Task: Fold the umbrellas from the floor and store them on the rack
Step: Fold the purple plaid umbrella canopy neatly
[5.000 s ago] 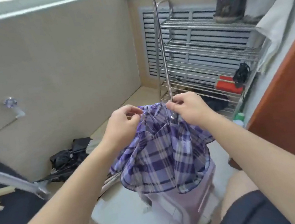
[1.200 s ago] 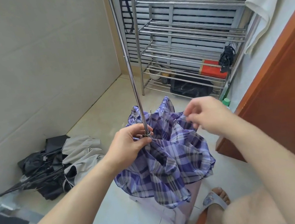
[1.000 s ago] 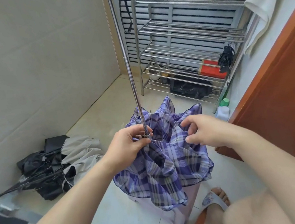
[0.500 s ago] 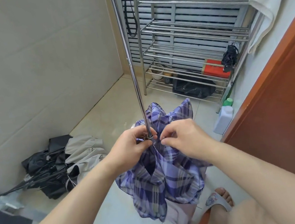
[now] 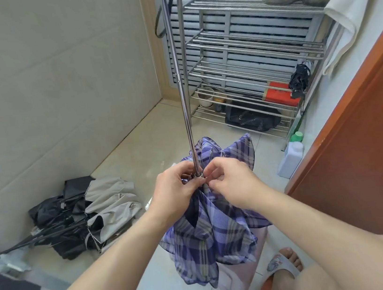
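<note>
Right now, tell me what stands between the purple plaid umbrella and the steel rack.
Nothing visible blocks the way. Both hands, left hand and right hand, hold the purple plaid umbrella at its silver shaft. Bare tile floor lies between it and the steel wire rack; a white bottle stands off right.

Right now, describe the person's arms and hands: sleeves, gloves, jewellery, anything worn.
Both forearms are bare, with no sleeve in view. The left hand and right hand wear no gloves; no ring, watch or bracelet shows. No markings are visible.
</note>
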